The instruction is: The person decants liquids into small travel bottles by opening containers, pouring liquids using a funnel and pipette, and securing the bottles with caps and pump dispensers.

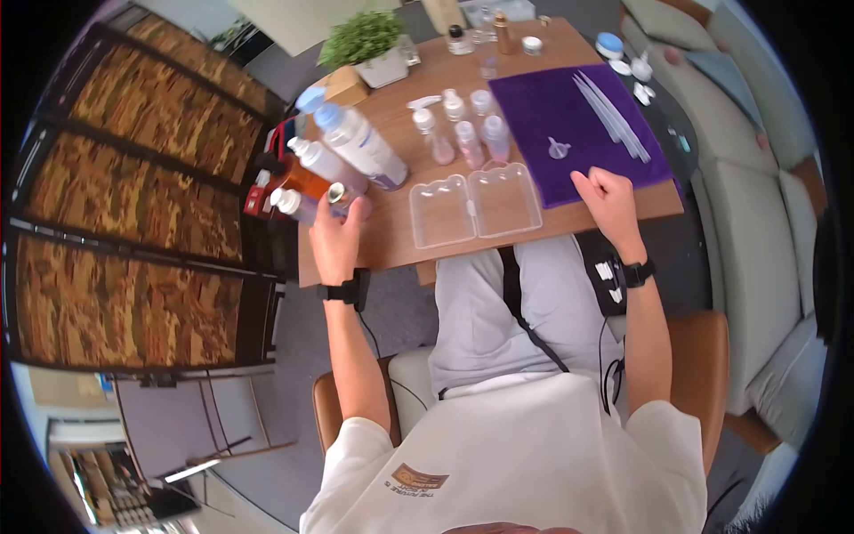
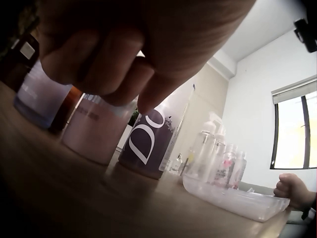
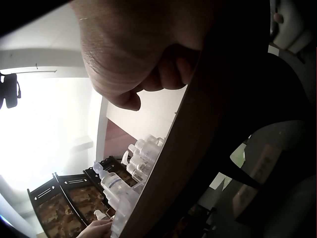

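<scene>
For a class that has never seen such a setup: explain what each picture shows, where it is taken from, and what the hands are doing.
There is no machine here: a seated person works with bare hands. The large round-edged picture comes from a camera on the head, looking down. The two dark close-ups come from cameras on the wrists, one left, one right.

On the wooden table are large bottles at the left, a potted plant, small clear bottles, an open clear case, and a purple cloth bearing a small funnel and pale strips.

The left hand grips a pinkish bottle near its top. The right hand is curled over the cloth's near edge and appears to hold nothing.
</scene>
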Available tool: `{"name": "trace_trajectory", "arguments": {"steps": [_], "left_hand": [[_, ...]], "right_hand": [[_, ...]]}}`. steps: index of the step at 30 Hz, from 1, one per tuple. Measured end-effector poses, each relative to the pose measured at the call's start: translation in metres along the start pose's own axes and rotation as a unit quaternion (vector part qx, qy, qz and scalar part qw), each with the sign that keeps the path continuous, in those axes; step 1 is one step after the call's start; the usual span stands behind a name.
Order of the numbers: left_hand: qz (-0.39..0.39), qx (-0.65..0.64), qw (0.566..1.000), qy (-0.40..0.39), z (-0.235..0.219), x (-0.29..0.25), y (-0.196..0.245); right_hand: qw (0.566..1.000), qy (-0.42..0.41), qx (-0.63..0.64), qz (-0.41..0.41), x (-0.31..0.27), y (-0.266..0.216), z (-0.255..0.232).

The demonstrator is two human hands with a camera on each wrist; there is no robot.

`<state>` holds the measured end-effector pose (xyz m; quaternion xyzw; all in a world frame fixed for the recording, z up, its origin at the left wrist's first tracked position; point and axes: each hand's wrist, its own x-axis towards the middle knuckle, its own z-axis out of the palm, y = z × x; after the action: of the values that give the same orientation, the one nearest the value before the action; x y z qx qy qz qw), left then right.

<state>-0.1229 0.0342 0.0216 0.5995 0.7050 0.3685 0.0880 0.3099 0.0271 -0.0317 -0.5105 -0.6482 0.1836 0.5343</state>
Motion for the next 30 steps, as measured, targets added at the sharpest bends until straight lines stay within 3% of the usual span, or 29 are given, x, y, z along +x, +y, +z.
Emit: {"name": "trace_trajectory", "arguments": {"steps": [5,8,11,14,17,19,23,30], "left_hand": [[0.046,0.063,0.995,0.064,0.011,0.005,-0.016],[0.074,0.028,0.994,0.080,0.017,0.009,-0.029],[0.008,0.040,0.999,0.032,-0.002,-0.007,0.011],[0.026,-0.010,0.999,0.026,-0.013,-0.018,0.035],[0.039,-0.173,0.983,-0.056,-0.008,-0.023,0.052],[0.095,-0.223,0.963,-0.120,0.008,-0.018,0.057],[0.207,-0.132,0.952,-0.182,0.034,-0.015,0.094],[0.230,-0.129,0.936,-0.233,0.071,-0.018,0.121]], "right_hand": [[1.000,0.004,0.007,0.004,-0.002,0.000,-0.001],[1.000,0.002,0.012,-0.006,-0.002,0.000,-0.001],[1.000,-0.001,0.029,-0.007,-0.003,0.001,-0.001],[1.000,0.005,0.012,-0.028,-0.003,0.000,-0.001],[1.000,-0.005,0.013,-0.014,-0.004,0.001,0.000],[1.000,-0.011,0.022,-0.007,-0.004,0.001,0.001],[0.999,-0.013,0.027,-0.016,-0.003,0.001,-0.001],[1.000,-0.004,0.023,-0.009,-0.003,-0.001,0.000]]}}
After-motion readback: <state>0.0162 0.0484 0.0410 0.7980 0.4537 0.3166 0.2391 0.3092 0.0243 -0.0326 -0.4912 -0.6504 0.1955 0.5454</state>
